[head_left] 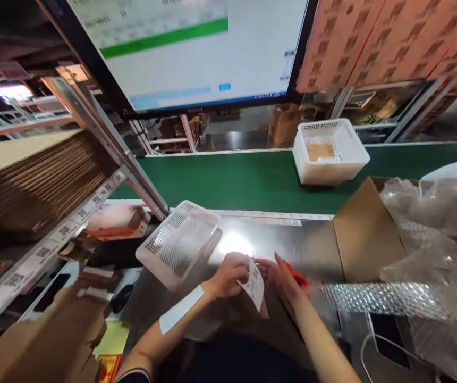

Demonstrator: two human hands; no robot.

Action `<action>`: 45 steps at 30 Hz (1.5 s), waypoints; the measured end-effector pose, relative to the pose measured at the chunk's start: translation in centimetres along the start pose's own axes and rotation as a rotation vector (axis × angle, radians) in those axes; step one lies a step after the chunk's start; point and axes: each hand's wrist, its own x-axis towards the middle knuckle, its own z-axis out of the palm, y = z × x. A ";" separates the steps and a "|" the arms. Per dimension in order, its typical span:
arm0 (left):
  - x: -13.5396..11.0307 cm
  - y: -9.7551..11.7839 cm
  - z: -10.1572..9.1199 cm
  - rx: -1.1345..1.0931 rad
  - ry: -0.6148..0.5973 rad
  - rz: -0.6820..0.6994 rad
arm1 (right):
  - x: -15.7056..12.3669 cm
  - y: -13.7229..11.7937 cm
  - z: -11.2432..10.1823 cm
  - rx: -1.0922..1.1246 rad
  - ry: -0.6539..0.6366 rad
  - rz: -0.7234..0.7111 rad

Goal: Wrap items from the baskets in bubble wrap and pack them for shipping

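Pinched in the fingers of my left hand [232, 274] is a white printed paper label [255, 286], curling downward over the steel worktop. A white strip [180, 309] is stuck along my left forearm. My right hand [282, 279] is just right of the label, fingers stretched out and thumb raised; whether its fingertips touch the paper I cannot tell. Behind that hand, by the wrist, shows a red object [299, 279], mostly hidden and of unclear kind. Below the label, a small brown piece [263, 310] is partly visible.
An empty-looking white perforated basket [178, 242] rests to the left. Stacked white baskets [332, 151] sit on the green conveyor [220, 178]. On the right are an open carton [366, 234] and bubble wrap [383, 298]. A monitor [212, 58] hangs above; flat cartons [45, 181] fill the left shelf.
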 end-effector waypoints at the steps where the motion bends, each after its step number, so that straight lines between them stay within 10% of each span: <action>1: 0.1 1.0 0.2 -0.019 -0.032 0.059 | 0.1 -0.8 -0.3 0.114 -0.005 0.025; 5: -1.0 2.5 0.1 -0.045 -0.026 0.081 | -1.0 -2.1 -0.8 0.266 0.041 0.090; 10: -1.7 3.0 -1.1 -0.417 0.144 -0.488 | -2.8 -3.3 -1.0 0.020 -0.010 -0.032; 14: -0.5 3.9 -2.1 -0.984 -0.181 -0.780 | -3.3 -4.4 -1.2 -0.127 -0.247 -0.001; 32: 1.3 4.8 -2.3 -1.195 -0.516 -0.876 | -3.5 -3.7 -1.9 -0.101 -0.357 -0.012; 40: 0.3 4.6 -1.8 -1.320 -0.482 -0.965 | -4.0 -2.6 -0.9 0.048 -0.308 -0.019; 45: -1.0 4.5 0.9 -1.421 -0.323 -1.034 | -4.0 -0.4 1.5 0.121 -0.050 -0.147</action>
